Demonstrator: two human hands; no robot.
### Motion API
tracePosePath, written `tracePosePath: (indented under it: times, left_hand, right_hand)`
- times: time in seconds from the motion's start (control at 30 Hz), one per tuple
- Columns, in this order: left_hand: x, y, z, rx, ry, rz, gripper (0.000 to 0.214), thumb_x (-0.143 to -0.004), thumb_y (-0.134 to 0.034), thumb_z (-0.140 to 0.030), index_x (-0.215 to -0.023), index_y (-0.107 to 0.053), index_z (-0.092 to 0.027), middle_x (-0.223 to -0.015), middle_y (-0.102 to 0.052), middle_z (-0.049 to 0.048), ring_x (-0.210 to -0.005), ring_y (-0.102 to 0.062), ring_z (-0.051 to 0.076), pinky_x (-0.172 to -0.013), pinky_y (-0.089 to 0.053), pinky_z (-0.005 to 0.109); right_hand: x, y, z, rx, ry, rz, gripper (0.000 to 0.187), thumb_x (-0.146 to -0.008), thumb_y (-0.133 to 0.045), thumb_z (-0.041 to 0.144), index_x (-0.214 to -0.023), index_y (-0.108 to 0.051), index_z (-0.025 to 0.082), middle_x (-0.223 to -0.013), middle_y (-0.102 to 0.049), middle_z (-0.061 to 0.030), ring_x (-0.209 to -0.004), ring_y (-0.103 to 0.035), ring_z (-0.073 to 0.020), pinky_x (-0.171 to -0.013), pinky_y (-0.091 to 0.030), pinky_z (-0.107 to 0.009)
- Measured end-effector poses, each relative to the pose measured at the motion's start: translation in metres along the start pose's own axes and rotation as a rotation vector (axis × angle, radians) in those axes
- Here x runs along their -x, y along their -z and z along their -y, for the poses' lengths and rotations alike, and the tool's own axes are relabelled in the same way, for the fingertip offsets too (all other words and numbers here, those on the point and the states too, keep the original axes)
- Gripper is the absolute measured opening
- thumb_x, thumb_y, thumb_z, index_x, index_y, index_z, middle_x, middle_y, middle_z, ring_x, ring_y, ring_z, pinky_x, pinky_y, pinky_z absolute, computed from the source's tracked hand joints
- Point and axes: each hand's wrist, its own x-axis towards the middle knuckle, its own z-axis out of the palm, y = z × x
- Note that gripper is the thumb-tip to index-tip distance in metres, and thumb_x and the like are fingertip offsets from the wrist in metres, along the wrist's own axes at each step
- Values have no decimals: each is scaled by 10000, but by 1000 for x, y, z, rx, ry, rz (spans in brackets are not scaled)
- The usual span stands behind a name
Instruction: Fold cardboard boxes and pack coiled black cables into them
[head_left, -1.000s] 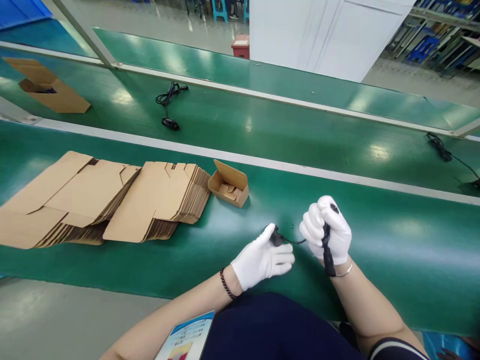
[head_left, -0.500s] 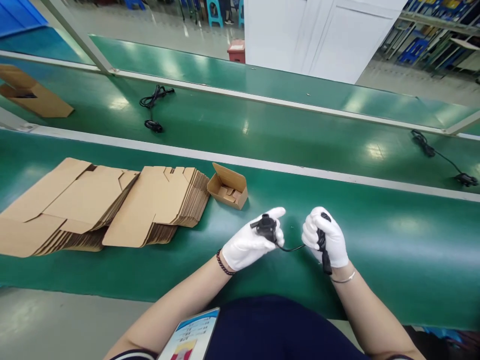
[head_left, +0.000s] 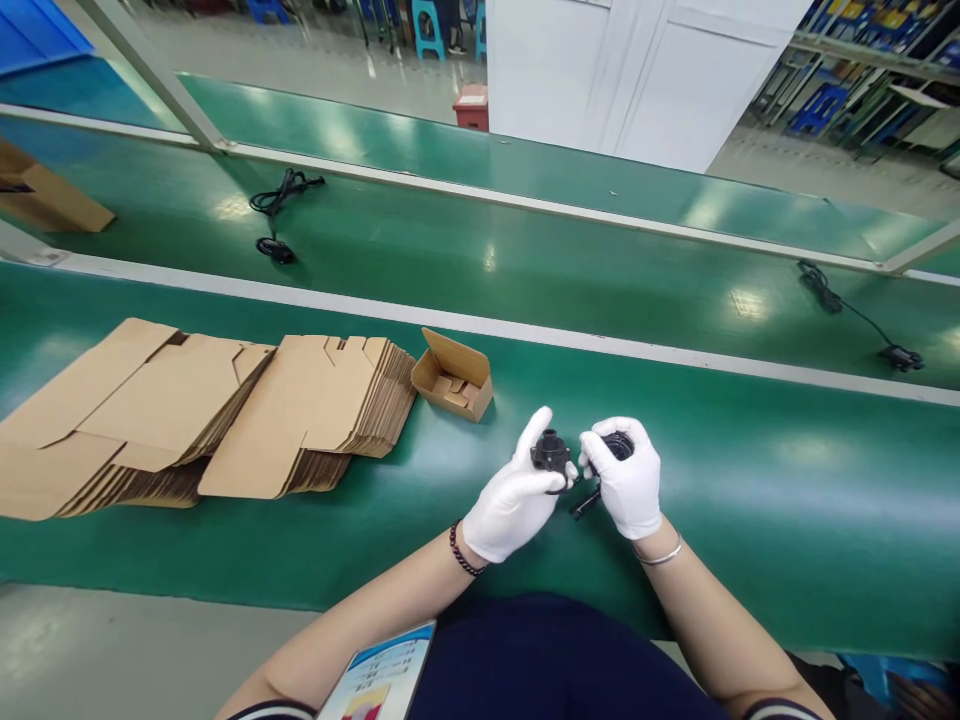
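In its white glove, my left hand [head_left: 517, 495] grips a small black pump [head_left: 551, 453] with a round body and a short nozzle pointing up. My right hand [head_left: 627, 482], also gloved, is closed on the pump's coiled black cable [head_left: 618, 446]. A black connector end [head_left: 586, 503] hangs below the right fingers. Both hands are close together above the green table [head_left: 750, 520]. Beyond them to the left stands a small open cardboard box [head_left: 454, 385], its lid raised and folded cardboard visible inside.
Stacks of flat cardboard boxes [head_left: 300, 410] lie at the left. Behind a white rail [head_left: 525, 325], a green belt carries a cabled black unit [head_left: 276, 220] at left, another cabled unit [head_left: 862, 315] at right, and a cardboard box [head_left: 56, 195] at far left.
My hands have come together, the right moving left. The right hand has turned, showing the cable coil on top. On the belt, both cabled units and the far-left box have shifted left.
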Motion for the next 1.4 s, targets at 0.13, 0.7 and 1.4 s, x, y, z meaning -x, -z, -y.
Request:
tracePosePath:
  times: [0.13, 0.7, 1.4]
  left_hand:
    - [2, -2, -2, 30, 32, 66, 503, -626, -749, -86, -1014, -473, -249, -1017, -603, -7, -897, -612, 142, -895, -403, 330]
    - [1, -9, 31, -600, -367, -304, 694, -745, -703, -210, -1359, -386, -282, -1298, -480, 75, -1231, -461, 264, -1114, -296, 383]
    - [21, 22, -149, -2007, -535, -476, 553, -722, -680, -296, -1260, -559, -258, -1599, -146, 75, -1445, -1, 445, -1099, -32, 694]
  right_hand:
    - [-2, 3, -2, 50, 80, -73, 228, -759, -731, 343, -824, -552, 217, -687, -620, 29, -545, -601, -133, -547, -514, -285]
    - [7, -9, -1, 375, 714, 115, 498, -832, -529, 629, -1170, -497, 265, -1030, -577, -100, -935, -605, -265, -801, -508, -460]
    - [-37, -12, 12, -377, -47, 256, 252, -849, -581, 467, -879, -496, 232, -718, -561, 41, -524, -543, -110, -440, -427, -228]
